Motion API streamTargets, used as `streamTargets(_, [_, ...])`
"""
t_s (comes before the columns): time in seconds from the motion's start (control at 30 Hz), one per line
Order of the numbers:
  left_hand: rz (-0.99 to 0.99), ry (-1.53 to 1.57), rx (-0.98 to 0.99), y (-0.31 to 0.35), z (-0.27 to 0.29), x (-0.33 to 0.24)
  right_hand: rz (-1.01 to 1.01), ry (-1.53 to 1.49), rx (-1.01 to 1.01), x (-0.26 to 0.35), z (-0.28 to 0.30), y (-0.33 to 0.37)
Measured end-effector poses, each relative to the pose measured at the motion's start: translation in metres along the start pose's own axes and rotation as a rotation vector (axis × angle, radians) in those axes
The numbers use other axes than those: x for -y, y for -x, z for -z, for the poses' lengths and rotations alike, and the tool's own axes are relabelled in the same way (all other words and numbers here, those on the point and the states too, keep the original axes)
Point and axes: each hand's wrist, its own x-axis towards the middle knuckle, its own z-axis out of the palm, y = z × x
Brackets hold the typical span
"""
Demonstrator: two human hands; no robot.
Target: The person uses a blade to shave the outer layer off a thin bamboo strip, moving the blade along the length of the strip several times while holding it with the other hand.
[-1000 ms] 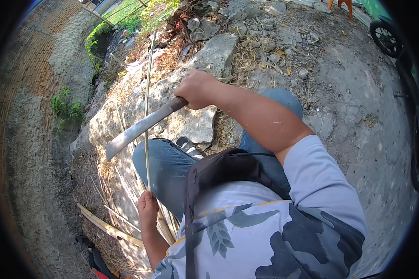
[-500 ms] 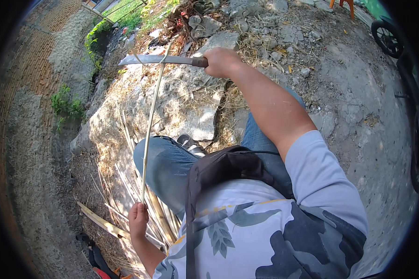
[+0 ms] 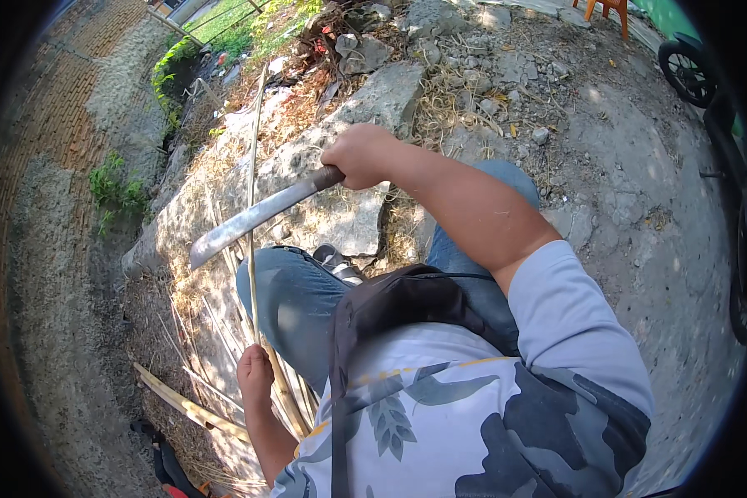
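My right hand is closed round the dark handle of a machete. Its long, slightly curved blade slants down to the left and crosses over a thin, pale bamboo strip. That strip runs nearly upright in the picture, from the rubble down past my left knee. At its lower end my left hand is closed on it. A thin curled shaving stands off near the strip's far part. Whether the blade touches the strip, I cannot tell.
Beside my left leg lie several bamboo strips and a split bamboo piece. Stone slabs and rubble are ahead. A brick wall rises at left; a motorcycle and an orange chair stand at right.
The machete has come down along the strip toward me, its blade now tilted down to the left. The strip's far end has swung left. My left hand has risen slightly, still holding it.
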Motion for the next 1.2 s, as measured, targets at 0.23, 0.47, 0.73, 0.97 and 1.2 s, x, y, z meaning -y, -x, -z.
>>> streamTargets(0.23, [0.072,-0.030,0.103,0.013,0.024,0.003,0.113,0.130,-0.144,-0.024,-0.003,-0.009])
streamTargets(0.47, [0.128,-0.065,0.150,0.034,0.046,-0.012,-0.518,-0.089,-0.164,-0.082,-0.005,0.001])
streamTargets(0.73, [0.101,0.004,0.142,0.029,0.031,0.006,-0.362,-0.480,0.007,-0.064,-0.023,-0.014])
streamTargets(0.97, [-0.219,-0.274,0.021,0.010,-0.005,-0.003,0.038,0.097,0.050,-0.005,-0.006,-0.007])
streamTargets(1.2, [-0.222,-0.649,-0.072,0.031,-0.003,-0.022,-0.041,0.129,0.093,-0.018,-0.002,-0.008])
